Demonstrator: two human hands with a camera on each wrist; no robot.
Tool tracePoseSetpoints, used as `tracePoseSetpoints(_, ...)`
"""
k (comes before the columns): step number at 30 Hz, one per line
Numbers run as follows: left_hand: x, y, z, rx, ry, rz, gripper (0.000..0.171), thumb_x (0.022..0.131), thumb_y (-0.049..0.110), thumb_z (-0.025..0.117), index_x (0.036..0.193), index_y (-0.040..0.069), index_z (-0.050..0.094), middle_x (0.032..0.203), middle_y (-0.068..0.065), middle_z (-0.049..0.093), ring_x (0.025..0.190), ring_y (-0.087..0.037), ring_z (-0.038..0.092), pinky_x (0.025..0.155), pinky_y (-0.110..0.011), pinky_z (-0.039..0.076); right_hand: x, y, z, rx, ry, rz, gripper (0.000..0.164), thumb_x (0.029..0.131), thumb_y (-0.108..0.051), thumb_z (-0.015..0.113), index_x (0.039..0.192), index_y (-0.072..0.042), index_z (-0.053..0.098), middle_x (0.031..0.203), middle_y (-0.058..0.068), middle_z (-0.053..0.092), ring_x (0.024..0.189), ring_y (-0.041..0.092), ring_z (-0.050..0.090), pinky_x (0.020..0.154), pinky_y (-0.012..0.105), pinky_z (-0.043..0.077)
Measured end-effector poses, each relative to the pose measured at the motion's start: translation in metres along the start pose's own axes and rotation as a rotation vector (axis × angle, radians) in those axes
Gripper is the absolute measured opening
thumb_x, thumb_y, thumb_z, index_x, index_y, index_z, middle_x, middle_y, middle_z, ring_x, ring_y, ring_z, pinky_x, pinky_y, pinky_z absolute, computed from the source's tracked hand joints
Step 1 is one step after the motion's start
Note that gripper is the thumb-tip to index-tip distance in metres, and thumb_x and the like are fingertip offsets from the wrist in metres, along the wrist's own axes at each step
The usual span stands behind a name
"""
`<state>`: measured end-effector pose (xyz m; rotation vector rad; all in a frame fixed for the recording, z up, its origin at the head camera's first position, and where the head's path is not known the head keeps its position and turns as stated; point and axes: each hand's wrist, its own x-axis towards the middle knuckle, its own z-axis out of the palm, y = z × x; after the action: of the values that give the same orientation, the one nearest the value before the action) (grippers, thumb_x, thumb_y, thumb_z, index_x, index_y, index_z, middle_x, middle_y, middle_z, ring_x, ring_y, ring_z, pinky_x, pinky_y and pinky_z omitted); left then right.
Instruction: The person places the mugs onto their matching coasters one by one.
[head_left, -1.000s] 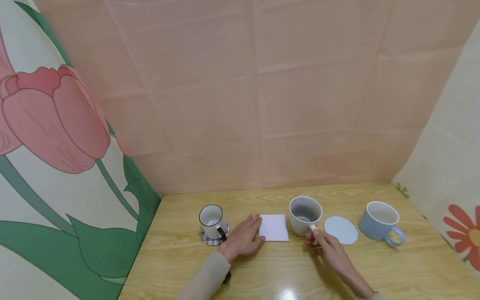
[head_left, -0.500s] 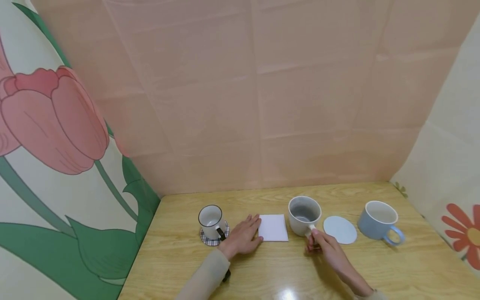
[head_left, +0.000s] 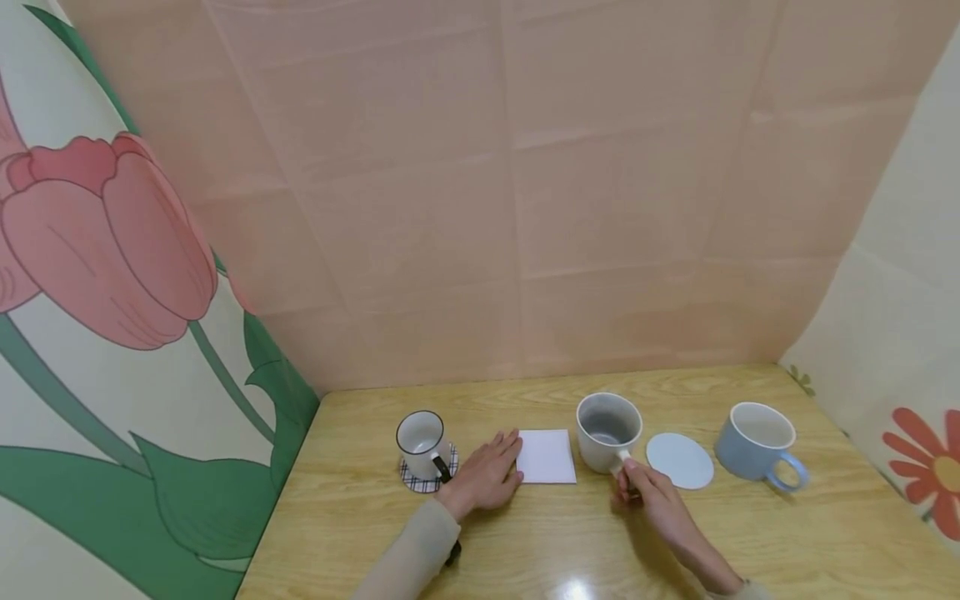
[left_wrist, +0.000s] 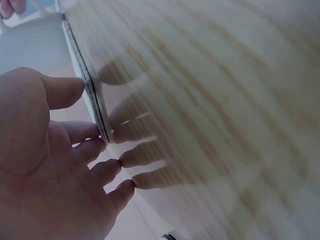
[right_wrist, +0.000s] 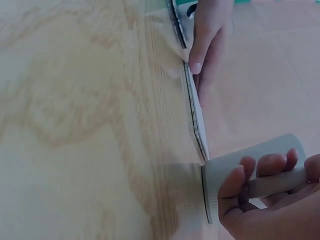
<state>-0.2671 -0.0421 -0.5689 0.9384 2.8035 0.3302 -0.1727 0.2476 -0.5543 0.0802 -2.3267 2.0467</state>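
Fingers of the person's left hand (head_left: 483,475) lie outstretched, tips and thumb touching the left side of a square white coaster (head_left: 547,457), while those of the right hand (head_left: 656,496) curl around the pale handle (right_wrist: 277,185) of a ribbed white mug (head_left: 597,454). Running my feeds left to right, I first pick up a tulip-print panel (head_left: 112,233) beside the wood-grain table (head_left: 540,542). Next comes a black-rimmed white mug (head_left: 420,460) standing on a round checked coaster (head_left: 417,486), its black handle (head_left: 442,468) reaching toward the left wrist. A beige sleeve (head_left: 416,542) covers that forearm, and beside it shows a small black piece (head_left: 454,552) I cannot identify. The square white coaster lies flat on the wood, with dark lines along its edge in my left wrist view. Just right of it, the ribbed white mug is upright, its base at the tabletop, grey inside. Beyond lies a round pale-blue coaster (head_left: 680,461), then a blue mug (head_left: 738,450) with a white interior, its blue handle (head_left: 804,473) angled right. Farthest right, I see a flower-print panel (head_left: 892,333).
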Motion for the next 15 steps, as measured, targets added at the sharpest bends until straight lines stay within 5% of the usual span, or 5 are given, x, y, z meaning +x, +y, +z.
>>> tracePoseSetpoints(7,-0.0036,0.0010,0.0001,-0.045,-0.025,0.007,0.061,0.107,0.037,0.040,0.159,0.009,0.024,0.167,-0.007,0.014,0.154,-0.027,0.015,0.123,-0.048,0.022,-0.0007,0.0006,0.0042,0.033,-0.012,-0.016,0.051,0.112,-0.027,0.029,0.090,0.016,0.046,0.072,0.008,0.045,0.060,0.030,0.044,0.052,0.036,0.041)
tracePoseSetpoints(15,-0.0017,0.0000,-0.0009,-0.085,-0.034,0.006,0.062,0.108,0.036,0.039,0.160,0.008,0.021,0.168,-0.007,0.012,0.154,-0.024,0.013,0.124,-0.044,0.020,0.0005,0.0011,0.0051,0.034,0.006,-0.030,0.052,0.112,-0.027,0.028,0.087,0.016,0.045,0.072,0.008,0.043,0.060,0.029,0.045,0.053,0.037,0.042)
